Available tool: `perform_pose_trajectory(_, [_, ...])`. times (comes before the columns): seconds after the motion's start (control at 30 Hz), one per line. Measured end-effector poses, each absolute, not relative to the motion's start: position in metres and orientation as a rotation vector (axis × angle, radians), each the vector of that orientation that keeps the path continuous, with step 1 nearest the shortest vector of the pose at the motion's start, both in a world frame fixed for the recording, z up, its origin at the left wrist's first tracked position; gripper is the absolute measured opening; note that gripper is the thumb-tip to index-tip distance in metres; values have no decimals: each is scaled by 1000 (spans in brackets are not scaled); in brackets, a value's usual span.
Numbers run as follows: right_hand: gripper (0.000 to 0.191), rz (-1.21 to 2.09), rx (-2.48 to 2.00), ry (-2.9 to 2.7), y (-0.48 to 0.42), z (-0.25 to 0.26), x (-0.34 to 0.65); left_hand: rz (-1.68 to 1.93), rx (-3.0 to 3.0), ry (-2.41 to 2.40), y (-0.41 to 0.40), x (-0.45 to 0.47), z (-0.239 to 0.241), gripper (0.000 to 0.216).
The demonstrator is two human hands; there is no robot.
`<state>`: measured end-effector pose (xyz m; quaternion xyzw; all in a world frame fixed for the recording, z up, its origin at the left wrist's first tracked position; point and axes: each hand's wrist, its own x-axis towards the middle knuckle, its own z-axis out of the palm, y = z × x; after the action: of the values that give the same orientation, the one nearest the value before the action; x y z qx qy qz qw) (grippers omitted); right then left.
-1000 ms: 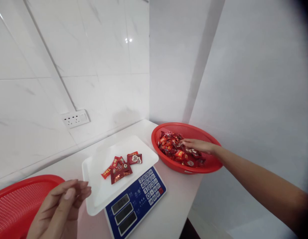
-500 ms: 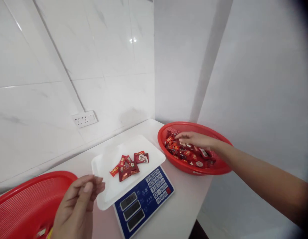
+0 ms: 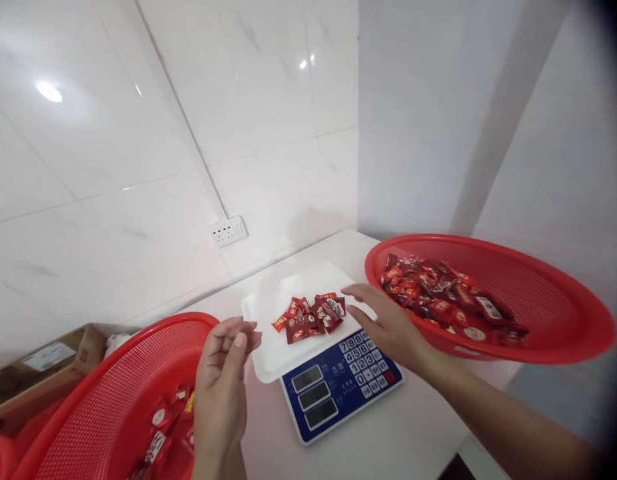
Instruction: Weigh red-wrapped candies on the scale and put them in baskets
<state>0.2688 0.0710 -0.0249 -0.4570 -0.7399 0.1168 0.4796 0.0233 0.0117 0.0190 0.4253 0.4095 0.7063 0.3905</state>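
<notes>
Grips both empty: right hand [image 3: 387,327] spread beside candies [image 3: 311,319] on scale tray [image 3: 272,348]; left hand [image 3: 221,385] loosely curled.

The right hand [image 3: 388,327] has left the red basket [image 3: 578,347] at right and now reaches, fingers extended, to the wrapped candies [image 3: 308,320] on the scale [image 3: 333,400] at centre frame; the left hand [image 3: 221,393] has shifted toward bottom centre.

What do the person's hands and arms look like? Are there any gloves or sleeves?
No gloves. The left hand and the right hand are both bare, and no rings show on the fingers. The right forearm is bare too: no sleeve, watch or bracelet can be seen in this view.
</notes>
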Motion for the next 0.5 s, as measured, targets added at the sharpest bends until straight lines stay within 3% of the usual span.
perform_pose_trajectory(0.13, [14, 185, -1167, -1608, 23, -74, 290, 1989, 1026, 1007, 9, 22, 27, 21])
perform_pose_trajectory(0.3, [21, 513, -1436, -1421, -3, -126, 312, 1991, 1143, 1161, -6, 18, 31, 20])
perform_pose_trajectory(0.4, [29, 743, -1493, -1337, -2, -141, 319, 1760, 1375, 1571, -15, -4, 24, 31])
perform_pose_trajectory(0.5, [32, 843, -1464, -1260, 2, -144, 323, 1216, 1717, 2242, -20, -54, 15, 56])
